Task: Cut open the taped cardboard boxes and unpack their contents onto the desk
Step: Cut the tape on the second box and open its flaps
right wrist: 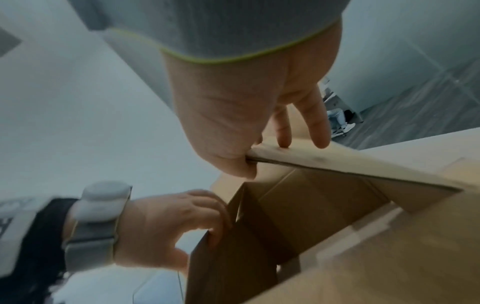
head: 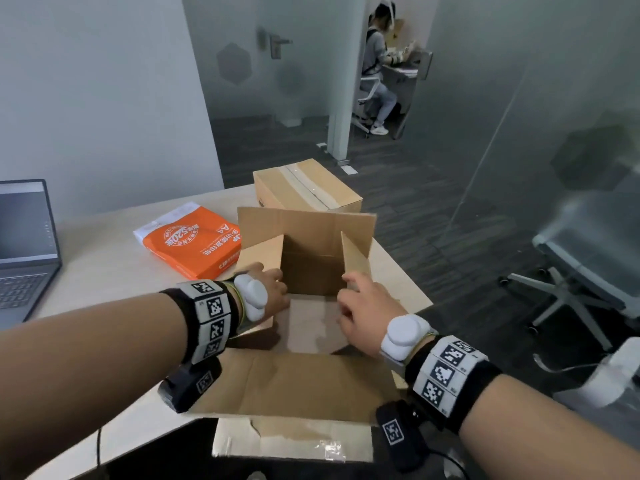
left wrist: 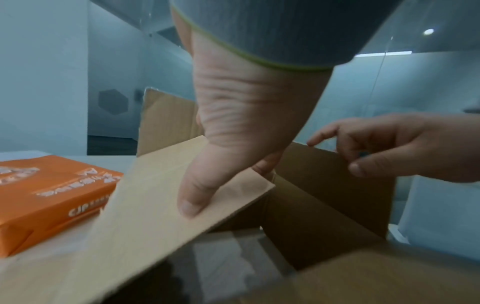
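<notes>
An open cardboard box (head: 304, 223) stands in the middle of the desk with all flaps spread. Its inside shows only the taped bottom (head: 311, 327). My left hand (head: 277, 289) pinches the left side flap (left wrist: 145, 205), thumb (left wrist: 192, 201) on top and fingers underneath. My right hand (head: 349, 292) pinches the corner of the right side flap (right wrist: 337, 162), which stands nearly upright. Behind it sits a second box (head: 304, 185), closed with tape along the top seam. An orange ream of A4 paper (head: 194, 240) lies on the desk to the left.
A laptop (head: 24, 237) stands open at the desk's left edge. The desk (head: 104, 271) ends just right of the open box, with an office chair (head: 588, 271) beyond it. A person sits at another desk far behind a glass wall.
</notes>
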Available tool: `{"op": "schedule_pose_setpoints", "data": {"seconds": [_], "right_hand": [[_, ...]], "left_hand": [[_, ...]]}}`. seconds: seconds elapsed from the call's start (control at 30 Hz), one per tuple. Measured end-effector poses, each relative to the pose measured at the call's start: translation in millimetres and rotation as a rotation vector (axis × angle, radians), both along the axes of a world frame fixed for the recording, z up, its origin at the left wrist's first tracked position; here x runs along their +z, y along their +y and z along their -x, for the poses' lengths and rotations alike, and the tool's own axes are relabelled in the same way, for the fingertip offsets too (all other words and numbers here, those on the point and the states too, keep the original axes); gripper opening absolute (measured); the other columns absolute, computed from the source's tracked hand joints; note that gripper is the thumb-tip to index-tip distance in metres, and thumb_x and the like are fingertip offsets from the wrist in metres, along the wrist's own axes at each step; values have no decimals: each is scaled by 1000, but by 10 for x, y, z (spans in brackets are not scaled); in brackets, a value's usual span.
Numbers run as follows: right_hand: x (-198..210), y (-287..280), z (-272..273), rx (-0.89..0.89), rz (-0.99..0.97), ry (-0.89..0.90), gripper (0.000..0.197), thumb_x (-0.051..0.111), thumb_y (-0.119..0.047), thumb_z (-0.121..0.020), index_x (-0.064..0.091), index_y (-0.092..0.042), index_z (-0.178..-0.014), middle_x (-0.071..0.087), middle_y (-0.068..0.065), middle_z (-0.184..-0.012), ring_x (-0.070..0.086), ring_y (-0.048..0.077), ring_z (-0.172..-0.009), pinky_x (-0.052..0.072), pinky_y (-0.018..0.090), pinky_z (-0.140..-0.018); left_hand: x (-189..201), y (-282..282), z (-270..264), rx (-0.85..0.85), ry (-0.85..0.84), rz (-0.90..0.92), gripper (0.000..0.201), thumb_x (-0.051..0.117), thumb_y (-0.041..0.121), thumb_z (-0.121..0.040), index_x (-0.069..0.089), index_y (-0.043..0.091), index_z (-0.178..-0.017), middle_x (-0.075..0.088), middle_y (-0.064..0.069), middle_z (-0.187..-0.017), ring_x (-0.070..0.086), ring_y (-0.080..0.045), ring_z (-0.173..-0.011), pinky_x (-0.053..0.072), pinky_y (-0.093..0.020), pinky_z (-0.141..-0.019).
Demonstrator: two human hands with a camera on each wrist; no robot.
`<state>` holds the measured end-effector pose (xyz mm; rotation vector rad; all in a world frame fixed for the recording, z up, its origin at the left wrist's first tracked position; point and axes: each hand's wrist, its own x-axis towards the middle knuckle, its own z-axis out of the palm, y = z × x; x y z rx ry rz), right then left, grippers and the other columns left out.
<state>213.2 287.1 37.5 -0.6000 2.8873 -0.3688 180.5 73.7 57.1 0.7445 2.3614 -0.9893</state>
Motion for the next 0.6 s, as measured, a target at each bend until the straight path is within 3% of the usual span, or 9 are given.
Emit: {"op": "schedule_pose_setpoints", "data": {"seconds": [0.07,0.1,0.17,0.2,0.27,0.33,0.47,0.53,0.6], "right_hand": [[85,184,62,-103,81,-11,46,55,-14,-90,44,-28,-132,27,0,-160,55,28,-123,50,40,-98],[124,253,95,-179,107,-71,68,52,-11,-88,28,-35,-148,33,1,-157,60,26,-117,53,40,-93],[199,371,145,-312,95,-161,92,50,-12,-87,-2,-45,-156,55,4,-139,67,25,-98,57,39,-82],[210,452,158,-353,76,-176,93,50,-14,-88,-6,-44,-156,60,5,-133,68,25,-94,58,40,-81],[233,572,176,-356,18,-203,77,50,-16,-92,17,-35,-159,57,2,-138,65,27,-106,55,39,-90],[262,688,179,-324,-46,-198,52,50,-13,-94,49,-31,-143,54,-1,-136,62,26,-110,52,35,-90],[323,945,162,-382,-85,-174,31,51,-4,-91,61,-31,-102,59,-5,-108,59,15,-83,46,28,-68],[321,1050,124,-426,-83,-197,27,50,-4,-91,59,-29,-91,63,-4,-98,59,14,-79,47,28,-67],[313,1128,51,-458,-61,-210,24,49,-7,-92,58,-29,-86,64,-3,-91,61,16,-80,52,32,-72]], "left_hand": [[168,-50,105,-20,64,25,43,61,30,-96,52,29,-139,48,1,-145,35,-27,-136,38,-45,-104],[243,-89,151,-24,77,45,45,65,40,-94,55,32,-136,49,4,-142,37,-26,-132,36,-42,-102],[363,-148,235,-31,104,72,53,65,62,-87,60,35,-132,51,7,-135,38,-24,-125,33,-41,-96],[406,-146,272,-38,135,62,55,61,69,-85,62,35,-129,53,8,-132,40,-23,-122,34,-41,-95],[477,-173,318,-23,211,-27,55,53,74,-86,66,37,-124,56,10,-125,45,-21,-117,37,-41,-95],[520,-194,349,41,289,-174,48,51,73,-88,69,40,-118,53,9,-130,42,-21,-123,37,-41,-100],[469,-76,430,118,382,-317,40,53,71,-87,71,45,-112,10,9,-168,7,-27,-152,20,-51,-116],[400,43,479,179,340,-301,42,51,71,-88,68,43,-113,36,8,-158,27,-24,-146,20,-50,-117],[370,157,516,213,298,-344,41,50,70,-89,66,38,-110,58,10,-119,53,-21,-118,35,-45,-108]]}}
